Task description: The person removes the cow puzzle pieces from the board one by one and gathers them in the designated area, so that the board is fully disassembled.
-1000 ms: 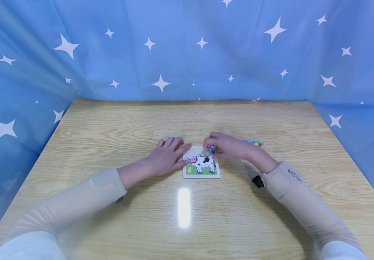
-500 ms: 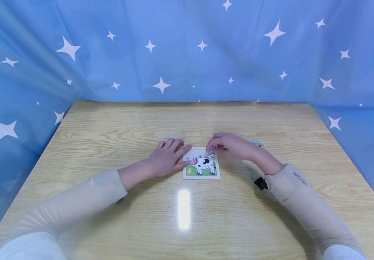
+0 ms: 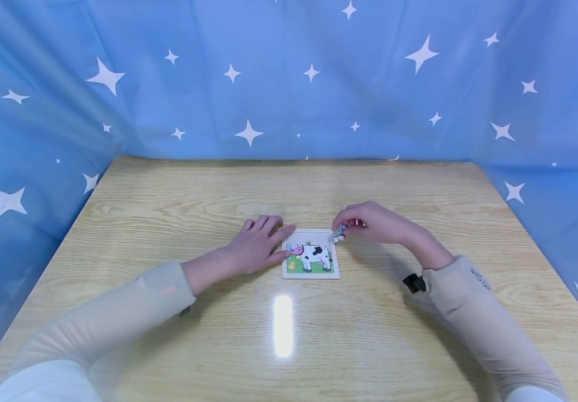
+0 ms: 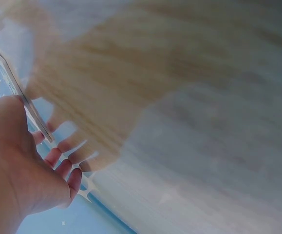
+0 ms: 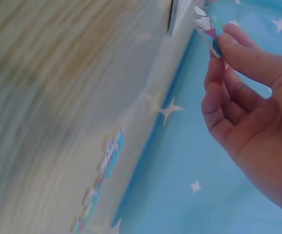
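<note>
A small square jigsaw puzzle board (image 3: 310, 276) lies on the table, with a cow picture on its lower part and a pale bare strip above. At its left side my left hand (image 3: 254, 245) rests with spread fingers, thumb and forefinger touching the border. The left wrist view gives the board (image 4: 21, 92) edge-on beside this hand. My right hand (image 3: 380, 223) pinches a puzzle piece (image 3: 339, 233) between thumb and fingertips near the board's upper right corner. The piece (image 5: 208, 31) is tilted and partly covered by fingers in the right wrist view.
Several loose colourful puzzle pieces (image 5: 102, 170) lie on the table in the right wrist view; the right hand and forearm hide them from the head view. The wooden table (image 3: 198, 346) meets a blue star-patterned curtain (image 3: 289, 78) at its back.
My right hand has moved right with the piece, from over the board's upper right part to beside its corner. The loose pieces are now covered in the head view. My left hand stays in place.
</note>
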`<control>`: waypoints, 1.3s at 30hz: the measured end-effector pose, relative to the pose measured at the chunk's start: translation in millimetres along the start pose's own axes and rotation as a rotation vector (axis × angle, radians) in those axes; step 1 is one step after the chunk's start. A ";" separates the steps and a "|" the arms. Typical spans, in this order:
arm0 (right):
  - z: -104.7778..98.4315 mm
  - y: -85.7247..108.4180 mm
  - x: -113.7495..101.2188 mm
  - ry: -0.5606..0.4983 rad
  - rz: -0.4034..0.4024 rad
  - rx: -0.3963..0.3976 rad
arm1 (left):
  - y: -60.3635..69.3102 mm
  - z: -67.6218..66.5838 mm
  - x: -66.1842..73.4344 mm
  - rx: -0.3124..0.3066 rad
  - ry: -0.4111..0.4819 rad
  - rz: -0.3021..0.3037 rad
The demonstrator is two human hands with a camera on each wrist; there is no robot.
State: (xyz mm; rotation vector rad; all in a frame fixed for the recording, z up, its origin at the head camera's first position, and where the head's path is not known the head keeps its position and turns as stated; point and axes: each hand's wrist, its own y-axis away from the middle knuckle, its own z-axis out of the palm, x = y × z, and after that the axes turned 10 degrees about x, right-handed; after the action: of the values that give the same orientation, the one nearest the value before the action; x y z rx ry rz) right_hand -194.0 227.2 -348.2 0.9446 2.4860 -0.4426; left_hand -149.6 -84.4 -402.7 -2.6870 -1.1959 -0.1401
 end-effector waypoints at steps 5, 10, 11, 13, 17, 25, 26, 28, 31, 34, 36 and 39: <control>-8.7 4.9 2.3 0.008 0.033 -0.014 | 0.4 0.8 -0.5 0.012 -0.001 0.008; -18.5 10.4 6.1 0.006 0.088 -0.021 | 0.5 1.0 -0.5 0.018 0.000 0.010; -20.2 11.5 7.0 0.008 0.095 -0.018 | 0.6 0.8 -0.3 0.019 0.000 0.010; -23.5 13.6 8.5 0.010 0.104 -0.013 | 0.6 0.7 -0.2 0.019 0.002 0.009; -28.7 17.7 10.3 0.020 0.097 -0.002 | 0.7 1.1 -0.4 0.023 0.006 0.010; -37.7 27.7 16.3 0.017 0.131 0.015 | 0.3 1.6 -0.9 0.022 -0.008 0.010; -38.7 29.2 17.1 0.015 0.135 0.021 | 0.2 1.4 -0.6 0.020 -0.008 0.008; -40.3 32.1 19.1 0.011 0.136 0.034 | -0.1 1.1 -0.3 0.016 -0.006 0.006; -42.4 36.4 22.0 0.014 0.144 0.052 | -0.3 0.6 0.1 0.010 -0.007 0.001; -44.4 40.3 25.5 0.010 0.170 0.058 | -0.1 0.0 -0.1 0.005 -0.015 0.000; -45.8 42.9 27.7 0.017 0.182 0.058 | -0.1 0.0 -0.3 0.004 -0.017 0.000; -47.3 46.8 30.7 0.024 0.181 0.061 | -0.5 0.5 -0.5 0.002 -0.018 0.003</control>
State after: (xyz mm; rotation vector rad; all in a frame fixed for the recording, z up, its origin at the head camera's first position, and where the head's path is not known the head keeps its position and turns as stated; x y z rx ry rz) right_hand -196.1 298.1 -329.9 1.1931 2.3930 -0.4522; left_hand -150.3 -84.3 -403.2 -2.6936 -1.1971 -0.1144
